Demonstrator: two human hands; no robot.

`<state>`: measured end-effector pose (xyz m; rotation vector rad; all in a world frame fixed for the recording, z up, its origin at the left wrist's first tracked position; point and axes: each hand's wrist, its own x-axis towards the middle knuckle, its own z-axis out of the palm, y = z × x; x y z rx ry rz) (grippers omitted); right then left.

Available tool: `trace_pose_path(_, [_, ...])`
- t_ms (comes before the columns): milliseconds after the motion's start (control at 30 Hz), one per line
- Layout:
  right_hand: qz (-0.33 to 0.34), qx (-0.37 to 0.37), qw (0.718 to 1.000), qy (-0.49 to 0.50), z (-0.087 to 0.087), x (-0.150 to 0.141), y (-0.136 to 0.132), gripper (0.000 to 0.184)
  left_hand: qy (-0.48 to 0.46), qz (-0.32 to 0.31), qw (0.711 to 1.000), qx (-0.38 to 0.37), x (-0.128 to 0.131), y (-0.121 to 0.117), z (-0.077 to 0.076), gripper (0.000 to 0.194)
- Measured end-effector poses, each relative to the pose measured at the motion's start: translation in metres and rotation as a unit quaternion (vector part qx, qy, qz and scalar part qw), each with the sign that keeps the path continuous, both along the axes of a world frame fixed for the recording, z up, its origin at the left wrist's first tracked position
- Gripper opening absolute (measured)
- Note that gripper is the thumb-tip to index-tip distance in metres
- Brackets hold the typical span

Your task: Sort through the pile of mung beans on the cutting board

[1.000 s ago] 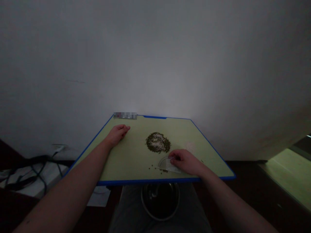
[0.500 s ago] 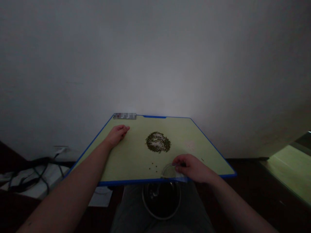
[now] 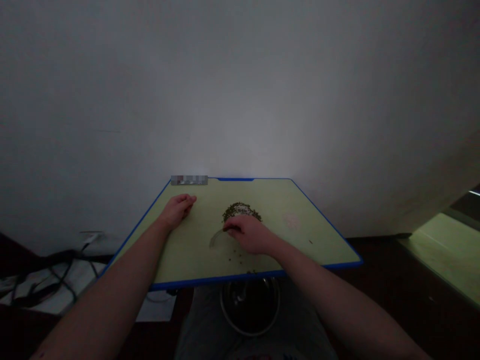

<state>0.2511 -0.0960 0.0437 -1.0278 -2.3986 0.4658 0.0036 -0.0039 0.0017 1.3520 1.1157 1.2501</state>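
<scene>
We work with bare hands at a yellow-green table (image 3: pixel 202 260) with a blue rim, set close to a plain pale wall (image 3: pixel 240 90) in dim light. Our right hand (image 3: pixel 245 234) reaches over the middle of the tabletop, thumb and fingers pinched on a clear curved plastic piece (image 3: pixel 216 238), which extends to the left of the fingertips just above or on the surface; we cannot tell which. Directly beyond that hand lies a pile of small green beans (image 3: pixel 240 206) mixed with white grains (image 3: pixel 243 212), its near side hidden from our view by the knuckles. A few loose beans (image 3: pixel 235 256) dot the tabletop nearer to us, and others sit at the near rim. Our left hand (image 3: pixel 178 211) rests on the left part of the table, fingers curled; whether its fingertips meet, we cannot tell. Near the far left corner is a blurred-out strip (image 3: pixel 189 180), and to the right of the pile we see a pale patch (image 3: pixel 291 220) and a small dark sliver (image 3: pixel 310 241). Below the near rim, a round metal bowl (image 3: pixel 250 307) sits between our legs, its dark contents unclear. Cables (image 3: pixel 56 282) tangle at lower left.
</scene>
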Motion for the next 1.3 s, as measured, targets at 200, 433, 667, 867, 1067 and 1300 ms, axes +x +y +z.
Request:
trace_pose_path(200, [0.146, -0.047, 0.984, -0.088, 0.000, -0.009, 0.015, 0.023, 0.012, -0.002, 1.000, 0.006, -0.001, 0.001, -0.001, 0.029])
trace_pose_path(433, [0.140, -0.098, 0.979, -0.107, 0.001, 0.015, 0.007, 0.023, 0.030, -0.001, 0.999, 0.017, -0.003, 0.003, -0.004, 0.029])
trace_pose_path(667, [0.048, -0.124, 0.986, -0.099, -0.002, 0.044, -0.013, 0.022, 0.026, 0.004, 1.000, 0.012, 0.000, -0.001, 0.001, 0.030])
trace_pose_path(867, [-0.033, -0.149, 0.986, -0.062, -0.009, 0.063, -0.029, 0.018, 0.005, -0.004, 1.000, 0.005, 0.000, -0.001, 0.001, 0.029])
trace_pose_path(1067, [-0.084, -0.185, 0.979, -0.031, -0.013, 0.071, -0.041, 0.020, 0.011, -0.002, 1.000, 0.013, -0.001, 0.001, -0.002, 0.029])
trace_pose_path(1300, [-0.125, -0.208, 0.970, -0.001, -0.017, 0.079, -0.050, 0.021, 0.015, 0.000, 1.000, 0.010, -0.001, 0.001, -0.001, 0.029])
